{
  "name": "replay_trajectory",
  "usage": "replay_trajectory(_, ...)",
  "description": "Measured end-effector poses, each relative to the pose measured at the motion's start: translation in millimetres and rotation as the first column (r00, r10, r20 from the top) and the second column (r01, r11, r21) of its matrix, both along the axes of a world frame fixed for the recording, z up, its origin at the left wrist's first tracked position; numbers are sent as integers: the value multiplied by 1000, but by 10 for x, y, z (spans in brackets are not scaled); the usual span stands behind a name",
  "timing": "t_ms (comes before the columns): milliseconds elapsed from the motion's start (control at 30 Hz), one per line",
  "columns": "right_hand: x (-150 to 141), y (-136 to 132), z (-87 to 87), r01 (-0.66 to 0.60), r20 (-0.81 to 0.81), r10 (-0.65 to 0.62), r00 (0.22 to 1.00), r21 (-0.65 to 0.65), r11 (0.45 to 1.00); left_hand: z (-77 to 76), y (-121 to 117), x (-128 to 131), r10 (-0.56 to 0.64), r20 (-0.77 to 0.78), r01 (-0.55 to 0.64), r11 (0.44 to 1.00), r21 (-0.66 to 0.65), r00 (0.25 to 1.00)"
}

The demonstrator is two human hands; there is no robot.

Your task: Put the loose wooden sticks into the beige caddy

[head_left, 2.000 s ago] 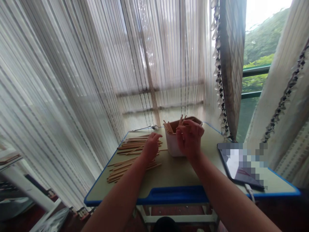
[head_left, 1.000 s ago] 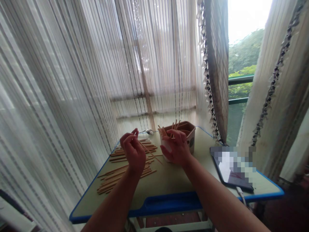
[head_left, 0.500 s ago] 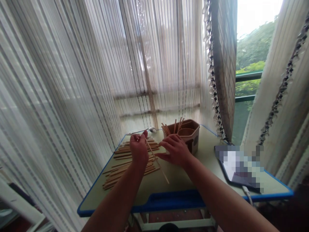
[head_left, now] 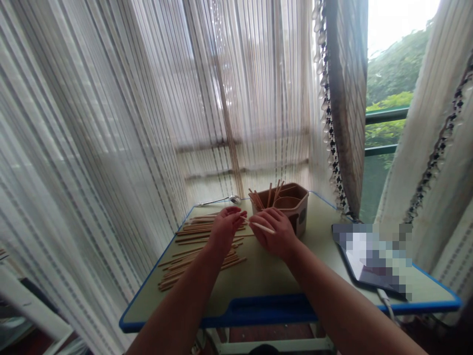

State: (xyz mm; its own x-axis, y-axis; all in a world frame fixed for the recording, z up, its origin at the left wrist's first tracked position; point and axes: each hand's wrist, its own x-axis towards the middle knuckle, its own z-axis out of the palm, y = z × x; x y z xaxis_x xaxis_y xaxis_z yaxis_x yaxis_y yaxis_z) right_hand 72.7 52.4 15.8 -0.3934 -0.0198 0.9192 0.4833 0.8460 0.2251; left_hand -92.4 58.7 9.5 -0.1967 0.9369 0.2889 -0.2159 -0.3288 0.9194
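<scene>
A pale wooden chopstick [head_left: 264, 228] slants between my two hands, just in front of the brown box. My right hand [head_left: 275, 231] is closed around it, and one end sticks out across the hand. At its other end, my left hand [head_left: 224, 228] pinches with bent fingertips, partly hidden. Beneath and left of my left hand, several chopsticks [head_left: 201, 228] lie side by side in a far group. A nearer group of chopsticks [head_left: 177, 273] lies partly behind my left forearm. More chopsticks [head_left: 270, 193] stand leaning in the left part of the brown box [head_left: 303, 209].
A metal spoon or ladle [head_left: 234, 199] lies at the table's back edge. On the right rests a dark tablet [head_left: 364, 261], partly pixelated, with a white cable [head_left: 385, 300]. The pale table [head_left: 266, 281] has a blue rim. Striped curtains [head_left: 258, 98] hang close behind it.
The chopstick has swung from pointing down toward me to lying across between my hands. My left hand has moved right and lower, and my right hand has closed on the chopstick.
</scene>
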Motion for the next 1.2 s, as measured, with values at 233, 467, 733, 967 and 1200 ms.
replay_trajectory(233, 178, 106, 31, 38, -301, -35, 953, 3, 999, -102, -190, 133, 357, -733, 70, 874, 481, 579)
replay_trajectory(467, 152, 112, -16, -104, -480, 67, 875, -51, 993, -278, 7, -24, 433, -832, 18, 884, 468, 348)
replay_trajectory(733, 253, 193, -20, -141, -780, -90, 619, -224, 964, -373, 127, -82, 352, -886, -21, 932, 363, 302)
replay_trajectory(967, 240, 173, 70, -169, -853, -24, 521, -130, 977, -351, 134, -99, 314, -911, -23, 947, 319, 268)
replay_trajectory(1200, 275, 193, 151, -154, -907, -3, 422, -75, 985, -370, 143, -86, 312, -916, -8, 947, 320, 251)
